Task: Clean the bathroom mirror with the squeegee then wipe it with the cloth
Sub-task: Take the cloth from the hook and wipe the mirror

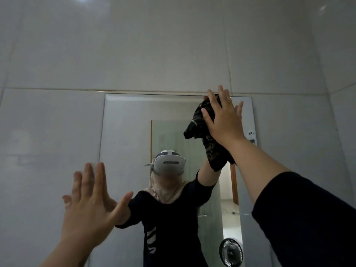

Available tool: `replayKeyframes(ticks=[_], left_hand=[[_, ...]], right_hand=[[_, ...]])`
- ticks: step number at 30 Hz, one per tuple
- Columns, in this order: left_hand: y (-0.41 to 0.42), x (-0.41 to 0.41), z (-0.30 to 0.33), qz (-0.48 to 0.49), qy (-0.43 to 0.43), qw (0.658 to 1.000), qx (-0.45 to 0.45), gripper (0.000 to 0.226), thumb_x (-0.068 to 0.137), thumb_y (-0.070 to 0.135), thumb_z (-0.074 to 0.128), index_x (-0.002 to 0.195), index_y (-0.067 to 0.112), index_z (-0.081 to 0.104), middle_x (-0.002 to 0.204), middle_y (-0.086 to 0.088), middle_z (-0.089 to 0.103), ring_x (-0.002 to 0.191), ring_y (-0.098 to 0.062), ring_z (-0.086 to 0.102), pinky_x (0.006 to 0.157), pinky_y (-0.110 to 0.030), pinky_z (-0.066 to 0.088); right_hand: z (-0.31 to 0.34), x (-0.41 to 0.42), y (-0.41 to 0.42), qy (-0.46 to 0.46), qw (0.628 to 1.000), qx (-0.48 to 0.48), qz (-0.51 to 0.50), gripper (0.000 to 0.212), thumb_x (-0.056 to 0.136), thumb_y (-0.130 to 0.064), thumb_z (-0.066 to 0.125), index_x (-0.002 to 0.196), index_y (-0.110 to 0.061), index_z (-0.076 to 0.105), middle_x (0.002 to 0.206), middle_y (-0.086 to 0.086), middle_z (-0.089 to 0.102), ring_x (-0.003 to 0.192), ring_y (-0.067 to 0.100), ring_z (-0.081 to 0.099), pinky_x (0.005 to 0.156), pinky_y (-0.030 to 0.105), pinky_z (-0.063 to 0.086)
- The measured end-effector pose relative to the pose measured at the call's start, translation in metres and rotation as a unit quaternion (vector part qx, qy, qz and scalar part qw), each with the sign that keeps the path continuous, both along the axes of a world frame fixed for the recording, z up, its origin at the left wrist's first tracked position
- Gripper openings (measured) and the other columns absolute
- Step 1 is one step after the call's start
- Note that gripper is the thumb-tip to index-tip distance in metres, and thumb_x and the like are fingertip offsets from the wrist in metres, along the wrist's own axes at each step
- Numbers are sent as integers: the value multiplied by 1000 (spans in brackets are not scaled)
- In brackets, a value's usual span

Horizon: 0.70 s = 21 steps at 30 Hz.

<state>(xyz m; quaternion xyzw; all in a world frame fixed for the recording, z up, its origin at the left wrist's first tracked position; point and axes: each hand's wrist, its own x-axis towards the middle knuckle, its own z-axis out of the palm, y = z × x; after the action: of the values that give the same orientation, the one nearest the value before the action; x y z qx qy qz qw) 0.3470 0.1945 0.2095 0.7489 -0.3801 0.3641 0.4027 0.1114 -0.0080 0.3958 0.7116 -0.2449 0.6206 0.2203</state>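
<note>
The rectangular mirror (127,135) hangs on the grey tiled wall straight ahead. My right hand (224,117) presses a dark patterned cloth (200,128) flat against the glass near its top right corner; part of the cloth dangles below my wrist. My left hand (90,205) rests with fingers spread at the mirror's lower left edge, half on the glass and half on the tile, holding nothing. The mirror reflects a person in black sleeves wearing a white headset. No squeegee is in view.
Large glossy grey wall tiles (173,45) surround the mirror above and on both sides. A small black fan (230,252) shows at the bottom right of the glass, and a doorway behind me appears in the reflection.
</note>
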Motion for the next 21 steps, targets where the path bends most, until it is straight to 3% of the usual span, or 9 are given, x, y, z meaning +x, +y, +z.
replayKeyframes(ticks=[10,16,21], left_hand=[[-3,-3,-2,6,-1,1000,-3,102,66,91,20,136,43,-35,154,7,-29,142,-15,-26,118,-52,3],[-5,1,-2,17,-6,1000,9,101,68,89,16,141,38,-31,157,0,-22,144,-20,-21,117,-55,6],[-4,-1,-3,15,-1,1000,9,99,69,89,16,138,40,-35,154,3,-28,143,-19,-25,116,-56,3]], right_hand=[[2,-46,-39,-91,994,66,-15,58,98,-47,30,150,-25,20,161,8,8,148,27,7,113,61,4],[-58,-53,-46,-113,991,77,-3,61,96,-49,24,150,-20,22,159,12,15,146,30,13,115,57,14],[-99,-30,-23,-85,994,60,-32,62,96,-49,20,150,-18,19,159,14,13,147,31,10,116,54,13]])
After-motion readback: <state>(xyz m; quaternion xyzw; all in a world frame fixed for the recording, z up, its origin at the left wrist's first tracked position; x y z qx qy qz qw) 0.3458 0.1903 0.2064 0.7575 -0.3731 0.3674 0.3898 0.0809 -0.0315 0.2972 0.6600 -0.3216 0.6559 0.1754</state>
